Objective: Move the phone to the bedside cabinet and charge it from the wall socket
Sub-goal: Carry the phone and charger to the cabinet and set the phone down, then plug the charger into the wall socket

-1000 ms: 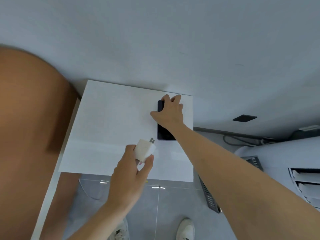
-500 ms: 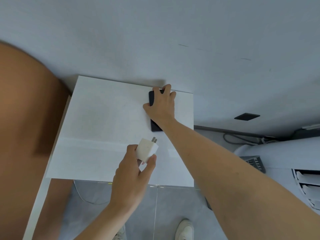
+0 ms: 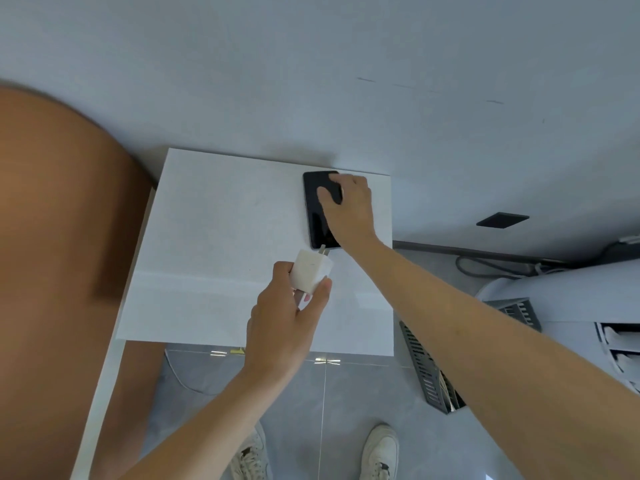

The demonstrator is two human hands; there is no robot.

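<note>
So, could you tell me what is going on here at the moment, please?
A person stands over a white bedside cabinet set against the wall. The right hand rests on a dark phone lying flat near the cabinet's back right corner. The left hand holds a white charger plug above the cabinet, prongs pointing away. No cable to the phone is visible, and the plug is not in any socket.

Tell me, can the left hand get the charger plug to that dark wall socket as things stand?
Probably not directly: the left hand holds the charger plug, but the right forearm crosses between it and the dark wall socket.
</note>
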